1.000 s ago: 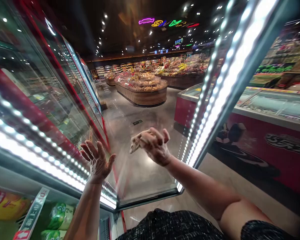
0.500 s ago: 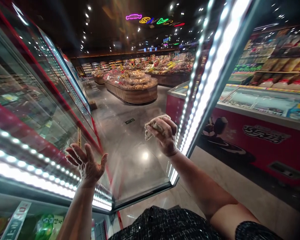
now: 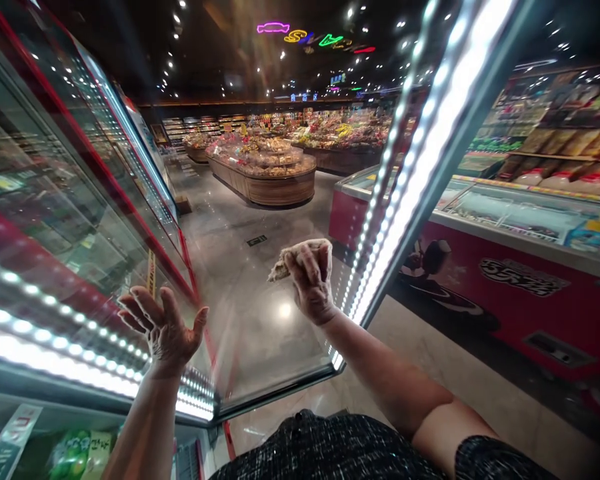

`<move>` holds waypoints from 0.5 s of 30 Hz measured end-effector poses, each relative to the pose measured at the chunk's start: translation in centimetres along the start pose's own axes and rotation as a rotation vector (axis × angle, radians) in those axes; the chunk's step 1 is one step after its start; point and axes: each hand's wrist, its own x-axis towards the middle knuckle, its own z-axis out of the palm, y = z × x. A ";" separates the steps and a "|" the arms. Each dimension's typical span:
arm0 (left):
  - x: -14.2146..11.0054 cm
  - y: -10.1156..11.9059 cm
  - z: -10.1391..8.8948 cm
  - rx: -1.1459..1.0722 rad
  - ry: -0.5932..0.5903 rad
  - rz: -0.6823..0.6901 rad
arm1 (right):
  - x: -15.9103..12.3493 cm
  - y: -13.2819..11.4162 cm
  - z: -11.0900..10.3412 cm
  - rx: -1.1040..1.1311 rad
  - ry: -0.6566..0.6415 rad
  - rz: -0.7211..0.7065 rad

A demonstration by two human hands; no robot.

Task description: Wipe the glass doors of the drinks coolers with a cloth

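An open glass cooler door (image 3: 265, 333) swings out in front of me, its lit right edge (image 3: 405, 187) running up the middle of the view. My right hand (image 3: 311, 283) is closed on a crumpled beige cloth (image 3: 285, 265) and presses it against the glass near that edge. My left hand (image 3: 163, 330) is open with fingers spread, resting against the inner side of the door by the hinge, just past the lit cooler frame (image 3: 55, 340).
Green packets (image 3: 70, 453) and a price tag (image 3: 7, 443) lie on the cooler shelf at lower left. More glass-door coolers (image 3: 105, 167) line the left. A red chest freezer (image 3: 505, 253) stands right. Round wooden display stands (image 3: 265, 173) sit across the polished floor.
My right hand has moved the cloth up and rightwards across the glass toward the lit edge. The left hand stays spread on the door.
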 end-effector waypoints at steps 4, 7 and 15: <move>0.1 0.2 0.0 0.006 -0.018 -0.005 | -2.8 1.3 0.8 -0.034 0.002 -0.101; 0.1 0.2 0.1 0.040 -0.009 0.010 | -3.0 4.2 0.6 -0.068 0.133 -0.022; 0.1 -0.1 0.5 0.041 0.012 0.052 | -2.8 4.5 1.3 -0.087 0.141 0.132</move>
